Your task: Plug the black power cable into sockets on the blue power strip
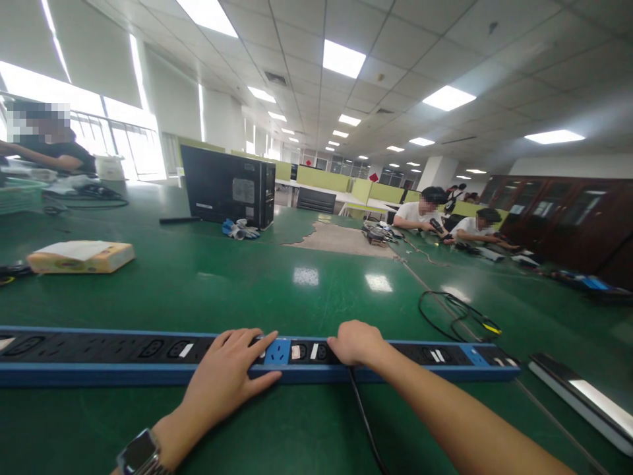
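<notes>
A long blue and black power strip (278, 352) runs across the green table in front of me, lined with several sockets. My left hand (228, 365) lies over its middle, fingers spread, the thumb on its near side by a blue socket. Just right of that socket, my right hand (359, 343) is closed low on the strip. A black power cord (364, 415) comes out from under the right hand and drops toward the near edge of view. The hand hides the cord's end, so I cannot tell whether it sits in a socket.
A black computer case (222, 187) stands beyond the strip, with gloves (241, 229) beside it. At left lies a tissue pack (82, 256). A coiled black cable (457, 315) and a long dark, pale-edged device (583, 399) are at right. Other people sit around the table.
</notes>
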Available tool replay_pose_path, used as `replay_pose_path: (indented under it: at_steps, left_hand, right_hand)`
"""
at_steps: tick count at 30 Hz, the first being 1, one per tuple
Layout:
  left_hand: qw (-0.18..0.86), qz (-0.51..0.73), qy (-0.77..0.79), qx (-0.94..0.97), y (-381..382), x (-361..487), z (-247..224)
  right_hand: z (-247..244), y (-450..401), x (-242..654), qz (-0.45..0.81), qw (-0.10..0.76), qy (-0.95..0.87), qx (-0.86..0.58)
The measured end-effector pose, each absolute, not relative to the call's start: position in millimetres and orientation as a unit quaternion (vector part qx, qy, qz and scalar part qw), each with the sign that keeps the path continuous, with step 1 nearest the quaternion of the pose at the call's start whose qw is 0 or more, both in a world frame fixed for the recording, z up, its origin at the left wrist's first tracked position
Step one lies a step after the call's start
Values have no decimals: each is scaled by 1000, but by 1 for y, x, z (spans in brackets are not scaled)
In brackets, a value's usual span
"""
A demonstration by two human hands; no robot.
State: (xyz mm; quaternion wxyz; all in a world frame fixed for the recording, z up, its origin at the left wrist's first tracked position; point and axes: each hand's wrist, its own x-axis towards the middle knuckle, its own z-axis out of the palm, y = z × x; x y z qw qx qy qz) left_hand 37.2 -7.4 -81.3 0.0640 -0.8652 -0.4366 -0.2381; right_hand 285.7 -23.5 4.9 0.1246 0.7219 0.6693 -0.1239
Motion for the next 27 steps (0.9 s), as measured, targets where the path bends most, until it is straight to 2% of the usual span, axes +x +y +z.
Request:
replay_pose_path:
  at_steps: [5,20,27]
  left_hand:
    - [62,-228,-439,-867,-8,38,-82]
    - [52,-226,-443,-866,-9,37,-79]
    - [35,-221,-456,-861,-11,40,-77]
  right_hand:
    - [3,-26,275,-115,144,650,738]
    - [-2,-32,273,-98,125,642,750]
    - [14,-30,287,-84,73,671,733]
